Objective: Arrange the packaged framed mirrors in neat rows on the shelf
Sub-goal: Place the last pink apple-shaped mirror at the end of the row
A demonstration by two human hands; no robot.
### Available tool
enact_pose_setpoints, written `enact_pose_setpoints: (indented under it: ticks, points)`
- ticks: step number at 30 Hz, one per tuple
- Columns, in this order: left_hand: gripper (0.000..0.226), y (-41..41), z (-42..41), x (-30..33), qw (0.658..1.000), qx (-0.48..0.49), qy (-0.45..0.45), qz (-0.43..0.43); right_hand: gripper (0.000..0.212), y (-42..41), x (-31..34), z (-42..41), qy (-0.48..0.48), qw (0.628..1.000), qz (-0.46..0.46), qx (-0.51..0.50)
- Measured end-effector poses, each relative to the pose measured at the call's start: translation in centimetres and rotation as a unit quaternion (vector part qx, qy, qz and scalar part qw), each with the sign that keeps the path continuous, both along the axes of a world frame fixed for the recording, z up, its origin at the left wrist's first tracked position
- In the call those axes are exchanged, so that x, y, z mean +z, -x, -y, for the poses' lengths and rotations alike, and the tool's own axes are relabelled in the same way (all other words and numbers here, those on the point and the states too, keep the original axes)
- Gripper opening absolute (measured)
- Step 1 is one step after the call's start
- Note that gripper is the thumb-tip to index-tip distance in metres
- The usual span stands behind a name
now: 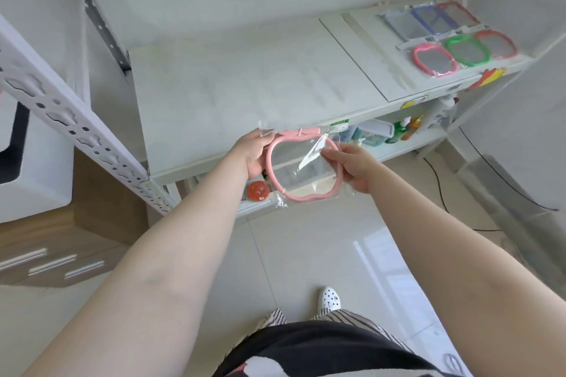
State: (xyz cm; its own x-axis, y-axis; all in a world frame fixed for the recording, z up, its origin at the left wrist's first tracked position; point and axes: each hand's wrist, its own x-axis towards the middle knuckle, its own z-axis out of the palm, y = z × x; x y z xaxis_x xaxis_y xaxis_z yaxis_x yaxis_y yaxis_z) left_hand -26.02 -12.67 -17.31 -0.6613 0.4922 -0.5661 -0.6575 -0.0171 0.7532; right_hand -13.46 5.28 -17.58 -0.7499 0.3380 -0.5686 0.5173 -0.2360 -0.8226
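A pink apple-shaped mirror in a clear plastic bag [298, 197] is held in front of the white shelf's [245, 86] front edge. My left hand [252, 151] grips its left rim and my right hand [352, 167] pinches its right side. At the shelf's far right lie two rows of packaged mirrors. The front row holds a pink apple-shaped mirror [433, 59], a green one [467, 49] and a red one [496, 43]. The back row holds rectangular mirrors framed in grey [402, 24], blue [430, 19] and red [458, 14].
A perforated white upright [76, 128] stands at the left. The lower shelf carries a red round lid [258, 191], a lidded plastic box [375, 131] and bottles [405, 128]. A brown cardboard box [92, 211] sits on the floor at left; cables [441, 184] run at right.
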Motion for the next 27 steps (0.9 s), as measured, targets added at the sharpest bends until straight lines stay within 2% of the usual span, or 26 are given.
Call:
enact_pose_setpoints:
  ticks: [3,7,13,16,21,27]
  points:
    - [0.022,-0.7,-2.6,-0.2,1.0,0.022,-0.017,-0.004,0.014,-1.5,0.4,-1.5,-0.023,0.999,0.008,-0.035]
    - [0.022,-1.1,-6.7,-0.1,0.999,0.05,-0.004,-0.007,0.027,-4.1,0.4,-4.9,-0.022,0.998,0.05,-0.018]
    - [0.013,-3.2,-15.5,-0.4,0.999,0.016,-0.025,-0.035,0.014,-8.1,0.1,-13.0,-0.053,0.996,0.03,-0.064]
    - [0.016,-4.3,-20.2,-0.8,0.998,-0.007,-0.007,-0.057,0.008,-9.8,0.3,-17.7,-0.046,0.995,0.02,-0.083]
    - [0.02,-6.0,-27.3,-0.6,0.996,0.038,0.016,-0.074,0.014,-11.3,0.5,-24.8,-0.027,0.992,-0.004,-0.122]
    - [0.023,-5.8,-32.2,-0.1,0.993,0.077,0.017,-0.089,0.0,-10.7,0.6,-30.4,0.02,0.991,-0.029,-0.126]
